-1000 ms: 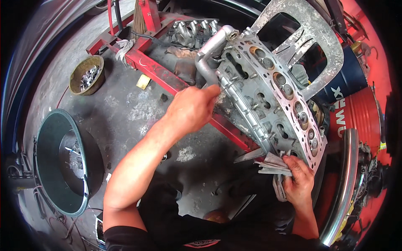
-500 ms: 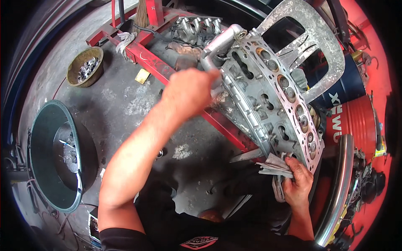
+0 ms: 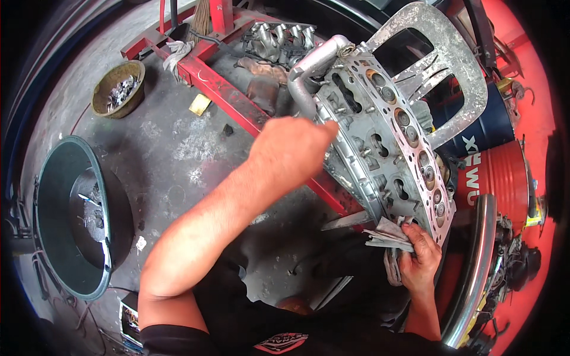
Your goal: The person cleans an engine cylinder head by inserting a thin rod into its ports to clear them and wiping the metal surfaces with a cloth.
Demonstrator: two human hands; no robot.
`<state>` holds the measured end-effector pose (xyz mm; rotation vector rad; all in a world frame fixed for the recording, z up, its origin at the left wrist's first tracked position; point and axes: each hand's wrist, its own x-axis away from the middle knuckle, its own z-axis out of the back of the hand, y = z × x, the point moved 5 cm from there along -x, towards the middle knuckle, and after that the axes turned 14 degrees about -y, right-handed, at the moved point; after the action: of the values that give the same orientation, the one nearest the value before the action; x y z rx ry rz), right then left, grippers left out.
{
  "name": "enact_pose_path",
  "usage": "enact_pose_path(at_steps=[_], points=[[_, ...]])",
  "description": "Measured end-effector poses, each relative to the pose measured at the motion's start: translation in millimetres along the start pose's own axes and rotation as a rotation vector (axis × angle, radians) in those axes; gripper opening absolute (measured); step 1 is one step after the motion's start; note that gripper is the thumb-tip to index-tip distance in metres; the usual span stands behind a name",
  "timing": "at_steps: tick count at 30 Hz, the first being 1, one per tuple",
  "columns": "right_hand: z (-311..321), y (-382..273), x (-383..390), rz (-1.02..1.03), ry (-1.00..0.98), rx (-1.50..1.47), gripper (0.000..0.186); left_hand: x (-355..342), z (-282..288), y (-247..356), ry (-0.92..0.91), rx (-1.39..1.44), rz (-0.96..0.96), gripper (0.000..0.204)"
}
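Observation:
A grey metal cylinder head (image 3: 389, 172) stands tilted in front of me, its row of round valves along the right face. Over its left edge is my left hand (image 3: 291, 145), fingers curled closed with the back of the hand toward me; whatever they may hold is hidden. At the head's near end my right hand (image 3: 420, 252) grips a folded grey rag (image 3: 389, 233) and rests against the metal. A bent silver pipe (image 3: 304, 89) is at the far left corner of the head, just beyond my left hand.
A red steel frame (image 3: 228, 101) runs behind my left arm, bearing a metal manifold (image 3: 282, 38). On the floor at left are a dark green tub (image 3: 44, 202) and a brown bowl (image 3: 135, 98) of scraps. A worn metal chair back (image 3: 436, 21) and a red-and-blue drum (image 3: 507, 178) stand right.
My left hand has moved to the right and nearer to me along the head's left edge. My right hand stays on the rag at the near end.

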<state>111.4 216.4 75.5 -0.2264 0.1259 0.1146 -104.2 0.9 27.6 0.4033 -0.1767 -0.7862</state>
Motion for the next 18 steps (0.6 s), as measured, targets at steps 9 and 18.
enact_pose_path(at_steps=[9,18], points=[[2,1,0,-0.013,0.009,0.015,0.048,-4,4,-23,0.119,0.058,0.055,0.016],[-1,-1,-1,0.019,0.019,0.007,0.050,3,-5,-6,0.084,0.006,-0.001,0.019]])
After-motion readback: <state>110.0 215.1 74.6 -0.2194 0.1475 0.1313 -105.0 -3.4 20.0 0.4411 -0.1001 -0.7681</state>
